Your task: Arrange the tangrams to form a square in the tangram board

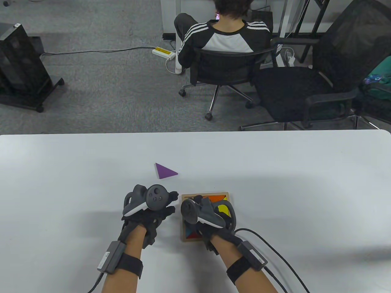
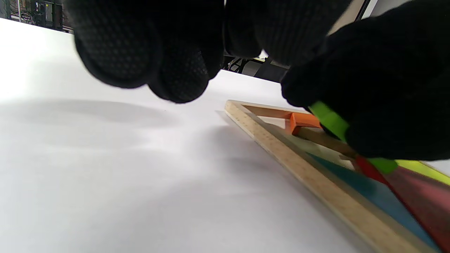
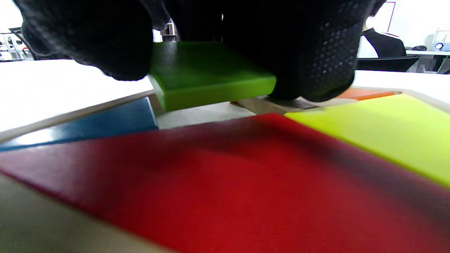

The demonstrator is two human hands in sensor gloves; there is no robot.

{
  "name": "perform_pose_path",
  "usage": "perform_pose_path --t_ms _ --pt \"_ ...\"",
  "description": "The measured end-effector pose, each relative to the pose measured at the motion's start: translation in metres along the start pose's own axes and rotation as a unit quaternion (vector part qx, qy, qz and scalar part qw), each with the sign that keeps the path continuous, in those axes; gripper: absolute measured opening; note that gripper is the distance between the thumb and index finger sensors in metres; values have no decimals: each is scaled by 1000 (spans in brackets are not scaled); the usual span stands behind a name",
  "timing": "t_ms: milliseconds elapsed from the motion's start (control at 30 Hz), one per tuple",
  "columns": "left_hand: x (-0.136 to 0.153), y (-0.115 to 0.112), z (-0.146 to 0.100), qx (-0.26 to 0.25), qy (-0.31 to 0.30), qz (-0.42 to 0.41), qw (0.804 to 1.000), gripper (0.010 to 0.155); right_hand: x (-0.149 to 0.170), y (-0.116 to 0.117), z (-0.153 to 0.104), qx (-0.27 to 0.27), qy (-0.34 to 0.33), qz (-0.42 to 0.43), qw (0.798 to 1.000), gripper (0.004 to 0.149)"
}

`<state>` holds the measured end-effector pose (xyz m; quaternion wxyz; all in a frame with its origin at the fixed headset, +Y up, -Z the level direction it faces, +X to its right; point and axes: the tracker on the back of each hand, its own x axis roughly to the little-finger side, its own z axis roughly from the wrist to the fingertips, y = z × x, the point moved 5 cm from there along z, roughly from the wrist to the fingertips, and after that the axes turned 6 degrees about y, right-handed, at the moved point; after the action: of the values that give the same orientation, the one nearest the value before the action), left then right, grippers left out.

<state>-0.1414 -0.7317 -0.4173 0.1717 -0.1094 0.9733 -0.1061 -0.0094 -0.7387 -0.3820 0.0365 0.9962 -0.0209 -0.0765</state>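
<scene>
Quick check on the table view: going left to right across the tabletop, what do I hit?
Left hand → purple triangle → right hand over the tangram board.

Board [image 1: 227, 194]: light wood frame, holding red [image 3: 225, 182], blue [image 3: 105, 121], yellow [image 3: 379, 130] and orange [image 2: 304, 120] pieces. Green piece [image 3: 207, 79] sits between black dotted-grip gloves; purple triangle [image 1: 164, 171] on white table [image 1: 305, 171].

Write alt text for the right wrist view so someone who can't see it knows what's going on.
A black-gloved right hand pinches a green tangram piece just above a bare gap in the wooden tangram board. A large red piece fills the foreground, with a yellow-green piece on the right, a blue one on the left and an orange one behind.
</scene>
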Motion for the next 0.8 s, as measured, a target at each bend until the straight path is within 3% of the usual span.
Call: perform_pose_path --t_ms 800 --pt "8 -1 0 10 16 -10 1000 61 -5 16 5 -30 19 -51 998 62"
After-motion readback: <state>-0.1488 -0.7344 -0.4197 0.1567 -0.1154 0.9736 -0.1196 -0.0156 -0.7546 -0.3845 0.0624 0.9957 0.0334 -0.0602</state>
